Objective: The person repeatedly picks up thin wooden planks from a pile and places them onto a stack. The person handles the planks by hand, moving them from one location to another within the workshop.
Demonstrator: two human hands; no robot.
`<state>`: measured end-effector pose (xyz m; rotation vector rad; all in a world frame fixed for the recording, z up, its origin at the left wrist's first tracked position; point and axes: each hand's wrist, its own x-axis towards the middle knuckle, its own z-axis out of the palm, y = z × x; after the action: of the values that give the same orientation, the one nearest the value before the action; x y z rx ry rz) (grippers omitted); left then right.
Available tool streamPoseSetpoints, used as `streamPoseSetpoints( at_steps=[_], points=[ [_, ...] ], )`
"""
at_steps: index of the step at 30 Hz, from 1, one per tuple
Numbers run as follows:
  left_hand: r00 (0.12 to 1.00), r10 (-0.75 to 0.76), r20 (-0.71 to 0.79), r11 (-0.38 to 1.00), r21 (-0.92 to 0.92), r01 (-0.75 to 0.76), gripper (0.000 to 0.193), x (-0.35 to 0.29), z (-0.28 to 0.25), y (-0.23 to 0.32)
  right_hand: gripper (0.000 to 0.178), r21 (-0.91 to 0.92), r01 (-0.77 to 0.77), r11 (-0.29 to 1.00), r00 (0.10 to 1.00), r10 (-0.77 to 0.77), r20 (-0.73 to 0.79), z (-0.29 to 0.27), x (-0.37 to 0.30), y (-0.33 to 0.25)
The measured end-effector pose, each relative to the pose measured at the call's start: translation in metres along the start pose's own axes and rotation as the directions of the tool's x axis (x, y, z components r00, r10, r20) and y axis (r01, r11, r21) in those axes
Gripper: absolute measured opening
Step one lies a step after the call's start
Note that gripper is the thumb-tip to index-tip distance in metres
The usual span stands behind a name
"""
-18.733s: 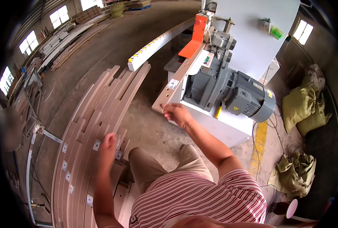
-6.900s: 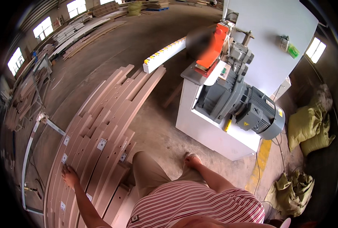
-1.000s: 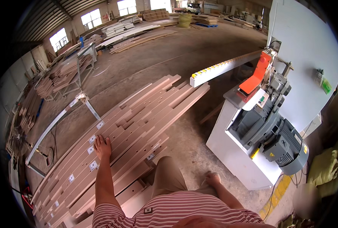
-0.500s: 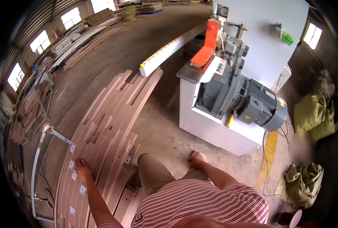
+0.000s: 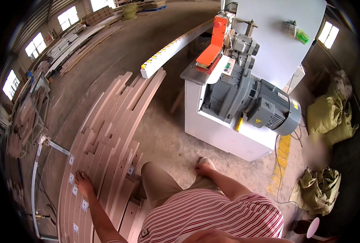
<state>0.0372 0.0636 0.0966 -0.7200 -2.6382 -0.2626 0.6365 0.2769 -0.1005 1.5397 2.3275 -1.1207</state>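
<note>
A long stack of brown planks [image 5: 107,125], many with drilled holes, lies on my left and curves away in this view. My left hand [image 5: 83,184] rests flat on top of the planks, fingers apart, holding nothing. Beside its fingertips are small white labels [image 5: 71,178] stuck along the plank edges. My right hand [image 5: 204,169] hangs against my right leg, just above my shoe [image 5: 208,163]. Nothing shows in that hand, and its fingers look loosely stretched, partly hard to make out.
Ahead on the right stands a white-cased machine [image 5: 224,139] with a grey motor [image 5: 275,107] and an orange guard [image 5: 212,48]. A white roller conveyor [image 5: 164,56] meets it. Yellowish sacks [image 5: 333,117] and a cable [image 5: 278,170] lie right. A metal frame [image 5: 35,178] stands left.
The whole view has shifted slightly to the left and upward with my head. My left hand stays on the planks, and my right hand stays by my leg.
</note>
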Motion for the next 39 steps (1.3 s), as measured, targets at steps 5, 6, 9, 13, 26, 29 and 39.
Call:
streamPoseSetpoints(
  at_steps=[5,6,9,13,26,29,39],
  points=[
    [1.0,-0.017,0.004,0.999,0.029,0.016,0.046,-0.001,-0.004,0.005,0.029,0.024,0.049,0.999,0.997,-0.05,0.052,-0.009,-0.003,-0.003],
    [1.0,-0.012,0.008,0.999,0.03,0.012,0.047,-0.001,-0.002,0.003,0.029,0.022,0.047,0.999,0.997,-0.048,0.054,-0.009,-0.002,-0.003],
    [1.0,0.005,0.002,1.0,0.018,-0.005,0.047,0.002,0.003,-0.005,0.029,0.005,0.031,1.0,0.999,-0.031,0.04,-0.007,0.002,-0.002],
    [1.0,-0.001,0.007,1.0,-0.003,0.001,0.047,0.0,0.002,-0.004,0.03,-0.04,0.017,0.999,0.999,-0.015,0.043,-0.003,0.003,-0.001],
    [1.0,-0.007,-0.023,1.0,-0.015,0.007,0.045,0.0,0.001,-0.002,0.028,0.003,0.054,0.999,0.998,-0.054,0.036,-0.005,0.001,-0.002],
    [1.0,-0.003,-0.018,1.0,-0.005,0.003,0.044,0.002,0.001,0.004,0.027,0.04,0.034,0.999,0.999,-0.035,0.027,-0.004,0.0,0.002],
    [1.0,0.013,-0.006,1.0,-0.028,-0.013,0.043,0.001,0.001,-0.004,0.029,0.019,0.029,0.999,1.0,-0.029,0.006,-0.004,0.002,-0.001]
  ],
)
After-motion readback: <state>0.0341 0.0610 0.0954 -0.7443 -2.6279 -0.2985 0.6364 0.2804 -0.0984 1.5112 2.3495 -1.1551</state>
